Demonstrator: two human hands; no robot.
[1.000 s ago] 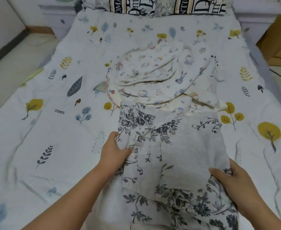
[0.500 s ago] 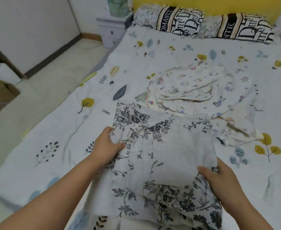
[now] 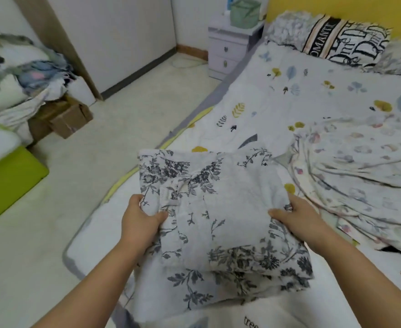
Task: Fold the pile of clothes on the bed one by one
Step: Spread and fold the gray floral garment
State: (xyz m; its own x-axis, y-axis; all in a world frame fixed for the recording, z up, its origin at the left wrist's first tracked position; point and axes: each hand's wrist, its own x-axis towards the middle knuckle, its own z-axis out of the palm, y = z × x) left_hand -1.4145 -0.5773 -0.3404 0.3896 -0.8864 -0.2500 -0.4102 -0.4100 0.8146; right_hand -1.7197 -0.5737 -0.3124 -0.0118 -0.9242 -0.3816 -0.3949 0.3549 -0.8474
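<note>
A folded white garment with a dark floral print (image 3: 220, 216) is held up over the bed's left edge. My left hand (image 3: 140, 221) grips its left side with the thumb on top. On the right side, my right hand (image 3: 296, 218) grips it the same way. Its lower layers hang down toward me. A crumpled pale garment with small cartoon prints (image 3: 358, 171) lies on the bed (image 3: 272, 105) to the right, apart from both hands.
Patterned pillows (image 3: 343, 43) line the head of the bed. A lilac nightstand (image 3: 230, 50) stands at the bed's far left corner. On the floor to the left are a cardboard box (image 3: 64, 119), a heap of laundry (image 3: 17, 79) and a green cushion (image 3: 7, 183).
Both hands have lifted the floral garment off the bed and carried it to the left, toward the bed's edge. My view has swung left, so the floor and nightstand now show.
</note>
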